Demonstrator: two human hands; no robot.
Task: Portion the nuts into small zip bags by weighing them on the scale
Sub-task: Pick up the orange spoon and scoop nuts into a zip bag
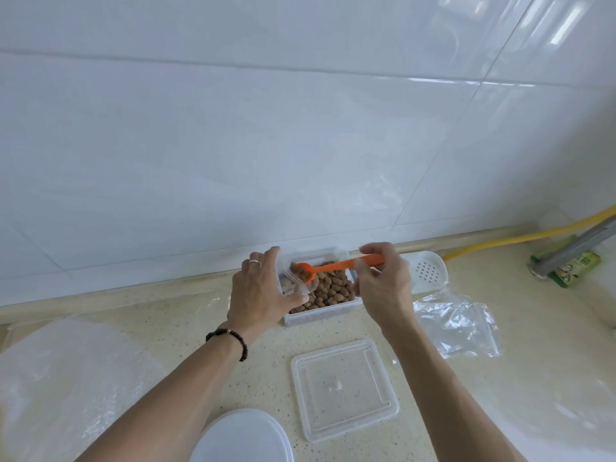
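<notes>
A clear rectangular container (320, 315) full of brown nuts (333, 290) stands near the tiled wall. My left hand (258, 288) holds a small clear zip bag (295, 283) open over the container's left part, with some nuts inside it. My right hand (381, 281) pinches the handle of an orange spoon (336, 268). The spoon's bowl carries nuts and sits at the bag's mouth. No scale display is visible.
The container's clear lid (343, 390) lies on the counter in front. A round white object (241, 436) sits at the bottom edge. Crumpled clear bags (456, 325) lie to the right, a plastic sheet (63, 371) to the left, a white perforated lid (428, 271) behind.
</notes>
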